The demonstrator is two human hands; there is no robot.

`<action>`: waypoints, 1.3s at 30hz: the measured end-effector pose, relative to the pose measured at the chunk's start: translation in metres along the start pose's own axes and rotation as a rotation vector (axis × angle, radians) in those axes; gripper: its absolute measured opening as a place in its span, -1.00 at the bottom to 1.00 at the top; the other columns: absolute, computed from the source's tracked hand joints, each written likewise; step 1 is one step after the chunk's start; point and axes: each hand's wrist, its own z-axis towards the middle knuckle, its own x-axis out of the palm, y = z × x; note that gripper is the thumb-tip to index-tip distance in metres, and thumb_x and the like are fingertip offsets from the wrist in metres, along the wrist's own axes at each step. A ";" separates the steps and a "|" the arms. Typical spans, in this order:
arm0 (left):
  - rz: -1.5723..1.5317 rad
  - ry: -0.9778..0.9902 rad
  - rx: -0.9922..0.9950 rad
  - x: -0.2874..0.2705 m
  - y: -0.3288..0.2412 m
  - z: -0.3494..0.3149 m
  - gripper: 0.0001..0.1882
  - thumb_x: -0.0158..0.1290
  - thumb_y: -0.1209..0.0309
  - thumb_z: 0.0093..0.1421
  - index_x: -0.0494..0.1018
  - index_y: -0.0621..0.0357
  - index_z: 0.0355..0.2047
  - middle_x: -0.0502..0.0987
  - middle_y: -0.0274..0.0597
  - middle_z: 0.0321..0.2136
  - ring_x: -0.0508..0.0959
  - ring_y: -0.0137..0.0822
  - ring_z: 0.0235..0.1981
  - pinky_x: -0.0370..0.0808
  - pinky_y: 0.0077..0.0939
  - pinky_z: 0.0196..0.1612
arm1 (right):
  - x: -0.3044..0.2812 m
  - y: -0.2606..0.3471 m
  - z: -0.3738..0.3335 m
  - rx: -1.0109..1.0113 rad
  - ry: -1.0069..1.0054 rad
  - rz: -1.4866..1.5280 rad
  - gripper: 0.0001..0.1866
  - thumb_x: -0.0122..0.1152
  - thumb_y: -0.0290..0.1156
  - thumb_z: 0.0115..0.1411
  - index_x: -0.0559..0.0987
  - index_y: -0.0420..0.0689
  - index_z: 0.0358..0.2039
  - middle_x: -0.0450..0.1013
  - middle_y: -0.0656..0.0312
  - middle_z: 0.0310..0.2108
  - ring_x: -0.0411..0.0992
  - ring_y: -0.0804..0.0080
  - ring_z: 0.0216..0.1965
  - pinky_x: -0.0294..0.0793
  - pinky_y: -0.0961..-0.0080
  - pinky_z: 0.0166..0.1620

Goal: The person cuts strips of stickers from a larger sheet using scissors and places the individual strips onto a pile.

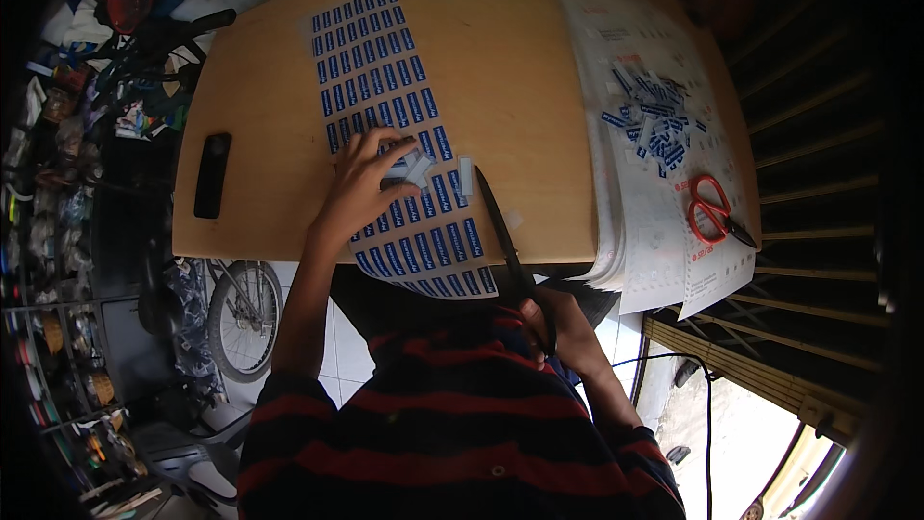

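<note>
A long transparent-looking sheet of blue labels (390,63) in rows runs down the wooden table, its near end curving over the front edge. My left hand (366,183) rests on this sheet, fingers curled around a few small cut label pieces (416,171) with their pale sides up. One more loose pale piece (466,176) lies at the sheet's right edge. My right hand (565,329) grips black-handled scissors (499,221) at the table's front edge. Their dark blades point away from me, just right of the sheet, and look closed together.
At the right, a pile of cut blue labels (659,120) sits on white printed sheets (602,135) that overhang the front edge. Red-handled scissors (710,210) lie on these sheets. A black phone (212,175) lies at the table's left. A bicycle wheel (245,318) stands beyond the left front corner.
</note>
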 end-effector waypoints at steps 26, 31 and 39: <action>-0.113 -0.082 -0.362 0.020 -0.052 -0.008 -0.16 0.43 0.25 -0.06 0.34 0.32 0.19 0.39 0.06 -0.01 0.37 0.05 0.05 0.37 -0.07 0.09 | -0.012 -0.024 -0.010 -0.160 -0.015 0.083 -0.31 0.22 0.23 0.19 0.45 -0.31 -0.37 0.30 0.33 -0.74 0.34 0.62 -0.76 0.26 0.66 -0.69; -0.207 -0.020 -0.378 0.018 -0.050 -0.002 -0.18 0.40 0.37 -0.05 0.31 0.23 0.22 0.48 0.09 -0.07 0.46 0.02 0.02 0.39 -0.08 0.10 | -0.012 -0.031 -0.011 -0.170 -0.001 0.140 -0.37 0.25 0.14 0.21 0.44 -0.32 -0.37 0.30 0.33 -0.74 0.34 0.62 -0.76 0.26 0.67 -0.69; -0.001 -0.066 -0.300 0.006 -0.057 -0.010 -0.14 0.40 0.16 -0.03 0.31 0.27 0.22 0.38 0.09 -0.02 0.41 0.05 0.03 0.34 0.02 0.06 | -0.015 -0.036 -0.013 -0.154 -0.006 0.115 -0.41 0.26 0.08 0.23 0.44 -0.33 -0.38 0.30 0.33 -0.76 0.35 0.62 -0.77 0.26 0.64 -0.70</action>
